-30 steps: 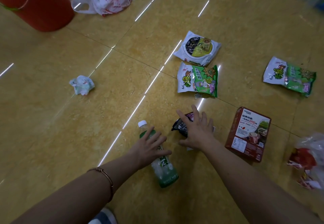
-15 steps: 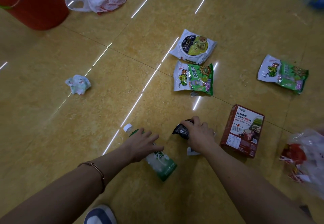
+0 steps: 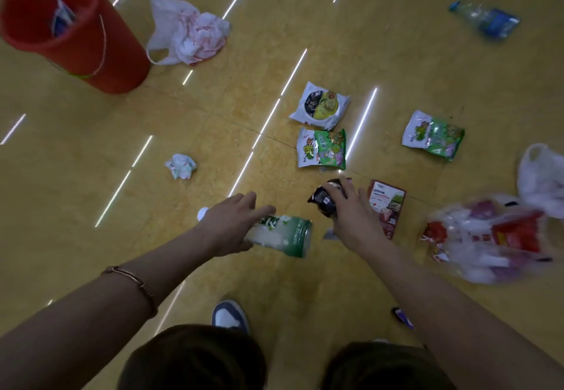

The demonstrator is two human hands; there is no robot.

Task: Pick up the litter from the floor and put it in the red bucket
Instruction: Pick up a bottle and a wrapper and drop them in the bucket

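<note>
Nearest, the left hand (image 3: pixel 229 225) curls round the green bottle (image 3: pixel 283 234), whose long axis runs crosswise, cap left (base right). Just beyond it, the right hand (image 3: pixel 351 215) pinches a dark wrapper (image 3: pixel 322 200). Farther off, up and left, stands the red bucket (image 3: pixel 122 63), upright, well apart from both, nearer the left hand.

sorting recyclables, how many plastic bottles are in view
2. One green-labelled bottle is in the left hand; one clear blue-labelled bottle lies on the floor, top right. Some may be hidden in the red bucket.
</note>
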